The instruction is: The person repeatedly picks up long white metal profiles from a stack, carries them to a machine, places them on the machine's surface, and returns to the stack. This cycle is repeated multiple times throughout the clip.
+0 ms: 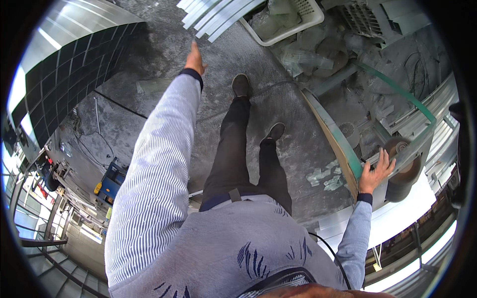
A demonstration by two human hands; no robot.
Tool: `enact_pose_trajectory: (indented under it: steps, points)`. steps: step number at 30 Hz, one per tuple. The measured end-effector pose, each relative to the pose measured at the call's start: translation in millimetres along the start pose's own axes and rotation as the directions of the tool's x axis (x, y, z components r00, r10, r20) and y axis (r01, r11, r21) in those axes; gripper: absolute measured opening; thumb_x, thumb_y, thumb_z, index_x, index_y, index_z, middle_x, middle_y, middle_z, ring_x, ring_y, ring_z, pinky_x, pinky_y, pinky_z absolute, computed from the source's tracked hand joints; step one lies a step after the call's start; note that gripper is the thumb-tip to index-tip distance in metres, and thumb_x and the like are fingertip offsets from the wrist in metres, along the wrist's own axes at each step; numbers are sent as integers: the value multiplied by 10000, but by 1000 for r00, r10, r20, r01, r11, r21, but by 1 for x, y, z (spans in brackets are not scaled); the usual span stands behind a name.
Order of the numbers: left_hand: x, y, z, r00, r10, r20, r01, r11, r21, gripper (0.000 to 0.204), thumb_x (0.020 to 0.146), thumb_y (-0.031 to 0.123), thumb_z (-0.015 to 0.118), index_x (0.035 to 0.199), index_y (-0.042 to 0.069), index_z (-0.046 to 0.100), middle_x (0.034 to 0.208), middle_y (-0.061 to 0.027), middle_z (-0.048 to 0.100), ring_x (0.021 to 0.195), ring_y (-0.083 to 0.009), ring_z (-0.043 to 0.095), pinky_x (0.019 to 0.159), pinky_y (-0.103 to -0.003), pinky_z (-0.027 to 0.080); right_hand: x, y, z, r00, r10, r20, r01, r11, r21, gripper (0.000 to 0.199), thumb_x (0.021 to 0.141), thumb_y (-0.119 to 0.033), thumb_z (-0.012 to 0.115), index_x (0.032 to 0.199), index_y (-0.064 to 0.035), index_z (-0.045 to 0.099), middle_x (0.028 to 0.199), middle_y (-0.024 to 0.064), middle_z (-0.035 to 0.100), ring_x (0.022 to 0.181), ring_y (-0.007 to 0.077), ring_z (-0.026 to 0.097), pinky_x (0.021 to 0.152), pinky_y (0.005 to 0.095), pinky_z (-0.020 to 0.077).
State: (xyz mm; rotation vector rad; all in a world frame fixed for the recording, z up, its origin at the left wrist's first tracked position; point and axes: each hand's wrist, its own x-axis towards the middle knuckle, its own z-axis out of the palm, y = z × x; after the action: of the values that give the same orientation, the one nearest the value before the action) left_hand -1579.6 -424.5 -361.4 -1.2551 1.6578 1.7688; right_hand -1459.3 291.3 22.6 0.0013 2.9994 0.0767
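My left hand [196, 58] reaches forward with its fingers stretched out, holding nothing. Just beyond its fingertips are the ends of several pale, flat strips [218, 16], and a small gap shows between hand and strips. My right hand [376, 171] is at my right side with its fingers spread. It rests at the near corner of a green-edged, wood-sided enclosure [330, 130], beside a brown round wheel [399, 149]. The fingers do not wrap round anything that I can see.
A white plastic crate [316, 18] holding translucent pieces stands ahead to the right. Broken pale shards [326, 178] lie on the floor near the enclosure. On the left are a dark gridded panel [69, 74], a thin dark rod [119, 103] and a blue machine [112, 183].
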Motion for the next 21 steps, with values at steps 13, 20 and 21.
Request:
enact_pose_trajectory:
  steps: [13,20,21]
  points:
    - [104,42,59,999,41,-7,-39,989,142,790,1057,234,680,1726,68,295,1667,-202,523,1486,-371,565,1184,-488,505,12,1,1,996,36,81,-31,997,-68,697,828,-171,670,1523,-124,671,1670,106,529,1643,518,179,1346,686,116]
    - [94,46,95,854,295,-429,40,785,618,1055,899,644,832,1622,-33,470,1619,-272,527,1512,-464,496,1243,-554,421,15,2,1,995,57,79,-51,996,-73,655,831,-182,649,1480,-120,705,1652,114,552,1627,527,192,1334,691,133]
    - [84,46,99,839,435,-328,-17,623,782,1050,897,624,845,1627,-26,461,1640,-258,507,1536,-452,469,1255,-554,402,15,1,1,995,58,77,-52,996,-72,655,831,-182,647,1481,-121,705,1652,115,552,1626,527,192,1332,691,134]
